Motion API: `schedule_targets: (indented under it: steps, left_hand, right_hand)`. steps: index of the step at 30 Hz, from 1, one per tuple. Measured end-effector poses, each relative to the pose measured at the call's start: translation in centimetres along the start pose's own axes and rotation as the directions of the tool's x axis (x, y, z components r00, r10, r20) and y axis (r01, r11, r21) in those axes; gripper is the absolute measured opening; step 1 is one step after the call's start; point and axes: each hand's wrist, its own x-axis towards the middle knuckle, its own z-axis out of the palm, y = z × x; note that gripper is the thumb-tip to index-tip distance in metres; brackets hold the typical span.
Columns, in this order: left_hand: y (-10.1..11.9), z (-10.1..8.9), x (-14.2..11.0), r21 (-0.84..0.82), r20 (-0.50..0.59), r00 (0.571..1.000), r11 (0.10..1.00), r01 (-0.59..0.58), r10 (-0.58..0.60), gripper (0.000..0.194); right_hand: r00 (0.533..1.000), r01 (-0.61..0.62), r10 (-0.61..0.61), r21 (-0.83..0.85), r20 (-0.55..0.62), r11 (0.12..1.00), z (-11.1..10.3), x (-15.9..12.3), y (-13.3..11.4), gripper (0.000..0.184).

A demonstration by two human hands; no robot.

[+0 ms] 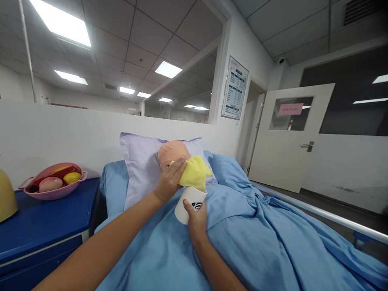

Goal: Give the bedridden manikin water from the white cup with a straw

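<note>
My left hand (170, 180) has its fingers closed on a yellow cloth (195, 171), which covers the lower face of a bald manikin head (172, 151). That head rests on a lilac pillow (139, 161). Just below the cloth, my right hand (197, 220) grips a white cup (183, 206) with a dark striped print on its side. The cup tilts a little, and its rim is close under the cloth; I cannot tell whether they touch. A blue quilt (236, 230) covers the bed beneath both hands.
Left of the bed stands a blue bedside cabinet (60, 214) with a pink basket of fruit (53, 196) and a yellow rounded object (6, 198). A bed rail (321, 212) runs along the right. Beyond it is a white door (281, 161) standing ajar.
</note>
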Motion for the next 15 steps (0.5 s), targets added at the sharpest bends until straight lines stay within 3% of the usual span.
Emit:
schedule_targets:
  steps: [3, 5, 10, 15]
  left_hand:
    - [0.0, 1.9, 0.4, 0.100, 0.126, 0.979, 0.980, -0.172, 0.159, 0.044]
    - [0.1, 3.1, 0.2, 0.156, 0.179, 0.962, 0.960, -0.233, 0.205, 0.040]
    - [0.8, 4.7, -1.1, 0.275, 0.206, 0.969, 0.942, -0.193, 0.138, 0.037]
    - [1.2, 4.2, -2.9, 0.215, 0.154, 0.980, 0.964, -0.157, 0.125, 0.035]
  right_hand:
    - [0.998, 0.001, 0.001, 0.036, -0.064, 0.999, -0.1, 0.1, -0.1, 0.067]
    - [0.996, 0.015, -0.009, 0.067, -0.089, 0.998, -0.2, 0.3, 0.1, 0.070]
    - [0.996, 0.034, -0.023, 0.118, -0.092, 0.992, -0.2, 0.6, 0.6, 0.070]
    - [0.994, 0.037, -0.024, 0.129, -0.105, 0.991, -0.3, 0.6, 0.8, 0.070]
